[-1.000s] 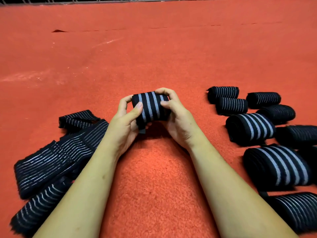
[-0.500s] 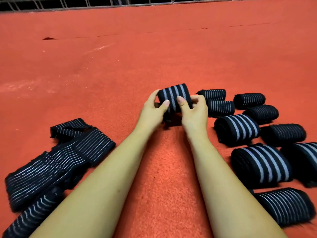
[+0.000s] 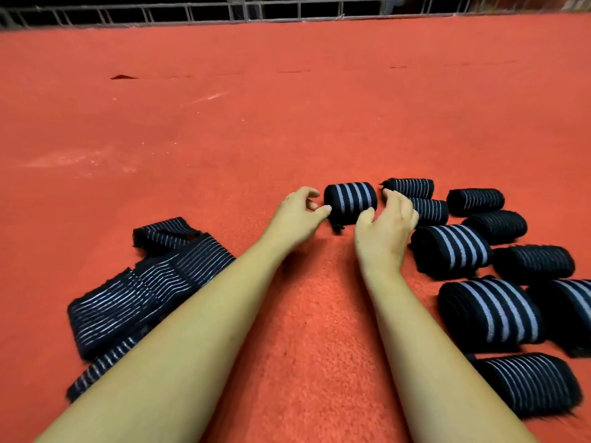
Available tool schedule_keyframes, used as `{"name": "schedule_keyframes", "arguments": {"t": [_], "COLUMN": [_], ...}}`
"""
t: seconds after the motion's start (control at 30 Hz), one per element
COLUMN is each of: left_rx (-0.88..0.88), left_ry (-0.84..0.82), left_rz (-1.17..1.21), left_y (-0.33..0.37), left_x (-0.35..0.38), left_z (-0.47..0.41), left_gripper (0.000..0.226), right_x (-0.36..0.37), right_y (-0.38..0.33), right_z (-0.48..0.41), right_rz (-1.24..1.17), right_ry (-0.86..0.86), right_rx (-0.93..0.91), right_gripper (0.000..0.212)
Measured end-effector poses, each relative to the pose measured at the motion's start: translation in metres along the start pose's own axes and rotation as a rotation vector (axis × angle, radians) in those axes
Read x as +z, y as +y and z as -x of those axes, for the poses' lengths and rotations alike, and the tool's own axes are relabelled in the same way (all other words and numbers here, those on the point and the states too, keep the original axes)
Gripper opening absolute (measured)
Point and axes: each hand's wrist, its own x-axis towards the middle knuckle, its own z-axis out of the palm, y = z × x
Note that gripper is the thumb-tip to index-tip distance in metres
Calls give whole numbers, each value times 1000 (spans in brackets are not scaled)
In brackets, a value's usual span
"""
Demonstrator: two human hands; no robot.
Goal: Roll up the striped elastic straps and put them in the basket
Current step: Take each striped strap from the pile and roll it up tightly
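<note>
Resting centre roll point(image 3: 350, 202): I see it lying on its side on the red surface point(image 3: 287, 123), a snug cylinder between the two hands.
Left hand point(image 3: 295, 215): just left of the centre roll, fingers loosely curled and gripping nothing. Only the thumb tip touches the roll's end.
Right hand point(image 3: 385, 223): just right of the centre roll and a little nearer me, relaxed and holding nothing. I cannot tell whether its thumb touches.
Loose tail point(image 3: 337, 226): a frayed end pokes out under the centre roll's near left edge. I judge this the main risk, because the elastic wants to spring back and with no grip the outer wrap may slacken.
Finished rolls point(image 3: 451, 251): clustered right of the centre roll, several touching. They are round enough to trundle off if the right forearm brushes them.
Flat straps point(image 3: 144, 282): left of the centre roll and nearer me, folded and overlapping beside the left forearm. A careless sweep could drag or tangle them.
Basket: not in view, so I judge every roll has yet to be carried. An unsecured roll may unwind on the way.
Materials: ribbed knit elastic, black with white stripes, broad on some rolls and fine on others, with fuzzy edges. The surface looks like napped felt, which should resist sliding.
</note>
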Motion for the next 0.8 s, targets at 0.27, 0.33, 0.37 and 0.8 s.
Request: {"name": "schedule_keyframes", "arguments": {"t": [0.27, 0.33, 0.37, 0.8], "left_rx": [37, -33, -114, -240], "left_ry": [232, 288, 270, 200], "left_rz": [-279, -484, -586, -310], "left_y": [-32, -51, -60, -116], "left_x": [-143, -161, -166, -162], "left_z": [108, 129, 138, 196], "left_gripper": [9, 22, 35, 93], "right_x": [-4, 3, 8, 25], "right_y": [-95, -114, -119, -119], "right_z": [76, 98, 109, 148], "right_rz": [-94, -7, 42, -9], "right_ry": [-825, -988, -1029, -872], "right_rx": [-88, -48, -46, -201], "right_gripper": [47, 70, 74, 22]}}
